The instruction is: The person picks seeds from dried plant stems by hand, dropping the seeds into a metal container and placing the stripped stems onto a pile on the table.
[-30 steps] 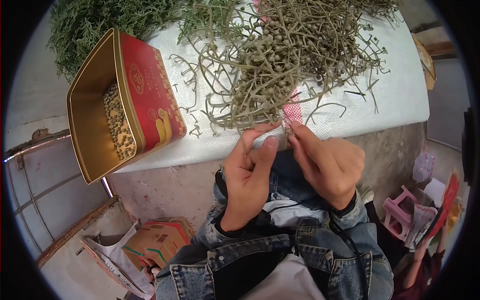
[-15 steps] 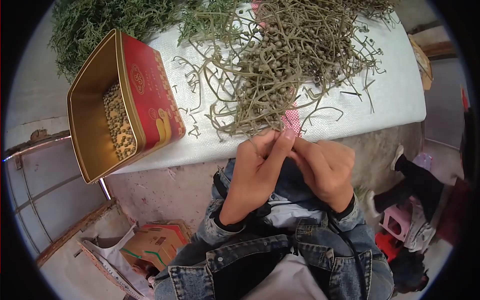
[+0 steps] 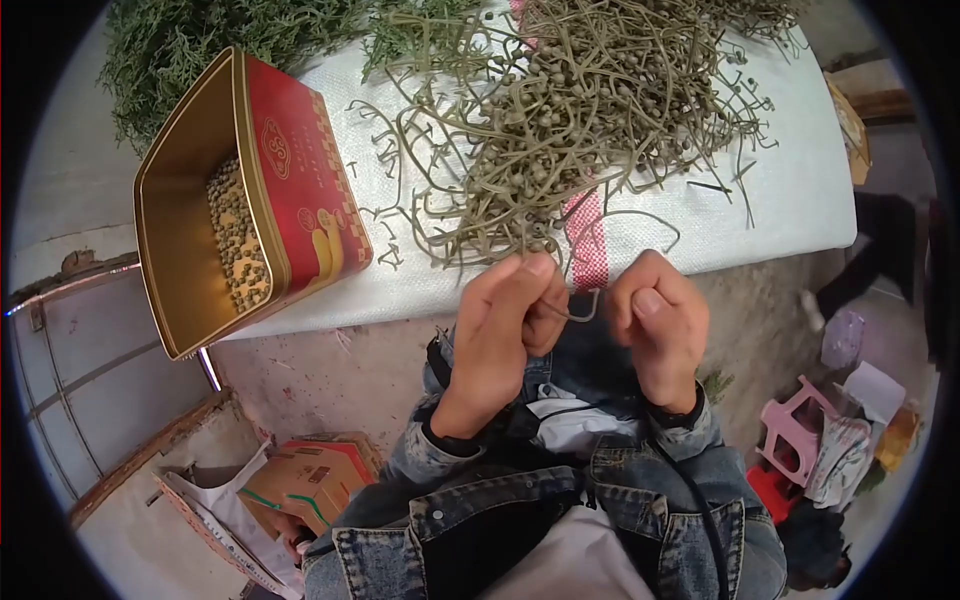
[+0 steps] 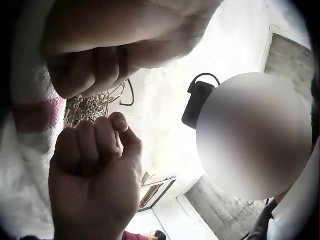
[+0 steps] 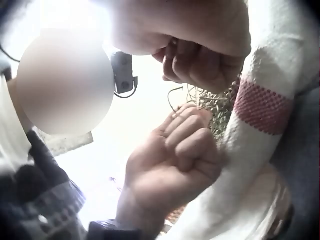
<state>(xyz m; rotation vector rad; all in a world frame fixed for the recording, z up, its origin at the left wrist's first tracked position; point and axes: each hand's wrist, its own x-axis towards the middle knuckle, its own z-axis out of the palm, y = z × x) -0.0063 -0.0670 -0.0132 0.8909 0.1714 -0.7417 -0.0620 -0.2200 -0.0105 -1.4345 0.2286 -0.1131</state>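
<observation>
In the head view my left hand (image 3: 495,345) pinches a thin curved stem (image 3: 578,319) between thumb and fingers, near the front edge of the white woven sack (image 3: 700,235). To its right, apart from it, is my right hand (image 3: 662,325), its fingers curled in and the thumb across them; whatever lies inside the curl is hidden. Just beyond both hands spreads a tangled pile of dried stems with round pods (image 3: 560,130). The right wrist view shows my left hand (image 5: 172,165) with a stem rising from its fingers. My right hand (image 4: 97,175) looks like a loose fist in the left wrist view.
A red and gold tin (image 3: 305,190) lies on its side at the left, round pods (image 3: 235,240) inside. Green feathery sprigs (image 3: 220,50) are behind it. On the floor are a cardboard box (image 3: 305,480) and a pink stool (image 3: 795,425). Someone's dark-clad leg (image 3: 880,245) shows at the right.
The hands were together at the sack's edge; my right hand has drawn away to the right and curled. The stem in my left hand now shows between them. The person at the right has moved.
</observation>
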